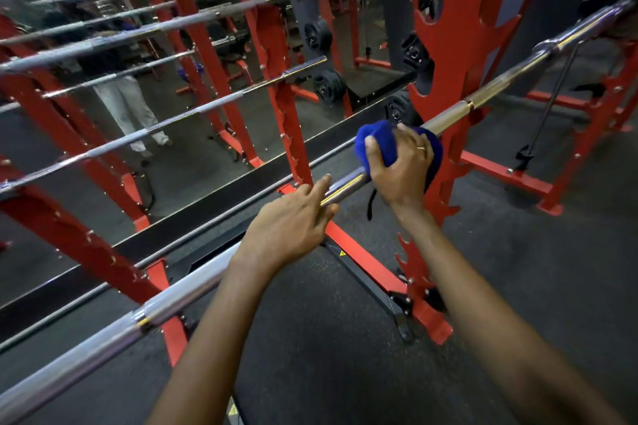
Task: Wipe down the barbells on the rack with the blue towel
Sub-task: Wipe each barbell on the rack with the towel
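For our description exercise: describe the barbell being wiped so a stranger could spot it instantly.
Find the red rack. The barbell is the nearest bar lying across it. Only it has the blue towel round it, gripped by the right hand.

The left forearm [207, 338] and right forearm [483, 304] were bare. The right hand [400, 166] wore a thin, pale ring [420, 148] on one finger.

We see a wall mirror [207, 148] with black weight plates [328, 86] stacked one above another near its right edge, and a figure in pale trousers [124, 110] reflected at its left. Dark speckled rubber floor [518, 269] lies below. A small yellow warning sticker [342, 253] sits on a black base bar [373, 290].
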Tool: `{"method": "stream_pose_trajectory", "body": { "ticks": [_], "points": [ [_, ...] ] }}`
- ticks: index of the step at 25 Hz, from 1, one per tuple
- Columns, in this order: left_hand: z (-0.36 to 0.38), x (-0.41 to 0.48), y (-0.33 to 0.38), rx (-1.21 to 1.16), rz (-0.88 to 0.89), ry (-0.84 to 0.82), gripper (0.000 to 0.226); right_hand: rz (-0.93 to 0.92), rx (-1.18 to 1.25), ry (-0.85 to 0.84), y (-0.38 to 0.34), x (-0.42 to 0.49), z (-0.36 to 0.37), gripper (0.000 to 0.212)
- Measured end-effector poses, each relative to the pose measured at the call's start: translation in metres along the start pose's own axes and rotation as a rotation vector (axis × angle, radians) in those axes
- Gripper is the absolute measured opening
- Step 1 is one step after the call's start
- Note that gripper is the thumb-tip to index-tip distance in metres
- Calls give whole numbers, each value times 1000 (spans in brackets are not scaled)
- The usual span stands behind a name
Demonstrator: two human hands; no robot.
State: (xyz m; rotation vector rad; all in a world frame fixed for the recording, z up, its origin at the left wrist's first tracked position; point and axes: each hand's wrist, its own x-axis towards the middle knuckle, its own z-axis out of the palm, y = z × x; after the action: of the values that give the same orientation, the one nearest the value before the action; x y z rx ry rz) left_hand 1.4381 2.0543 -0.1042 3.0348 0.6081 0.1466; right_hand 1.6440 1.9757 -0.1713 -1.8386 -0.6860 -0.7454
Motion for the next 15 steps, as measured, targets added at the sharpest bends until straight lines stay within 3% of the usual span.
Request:
{"method": "stream_pose_trajectory", "body": {
  "ticks": [2, 4, 7, 9, 11, 13, 15],
  "points": [
    [1, 1, 4, 19, 18, 44, 57, -178, -21, -68, 6, -4, -3, 50],
    [5, 0, 7, 64, 17, 89, 56, -200, -5, -71, 29, 6, -6, 50],
    [3, -1, 11, 11, -45, 63, 53, 175, 90, 53, 38, 34, -1, 50],
    [-2, 10, 13, -78, -116, -79, 56, 443, 336, 85, 17, 33, 0, 55],
    [-1, 20, 15, -118, -146, -118, 59, 736, 692, 139, -9, 17, 3, 51],
    [4, 19, 16, -46, -99, 18, 55, 973, 882, 153, -26, -2, 8, 50],
    [10, 16, 17, 11, -51, 150, 51, 1129, 974, 100, -34, -16, 9, 63]
  ]
}}
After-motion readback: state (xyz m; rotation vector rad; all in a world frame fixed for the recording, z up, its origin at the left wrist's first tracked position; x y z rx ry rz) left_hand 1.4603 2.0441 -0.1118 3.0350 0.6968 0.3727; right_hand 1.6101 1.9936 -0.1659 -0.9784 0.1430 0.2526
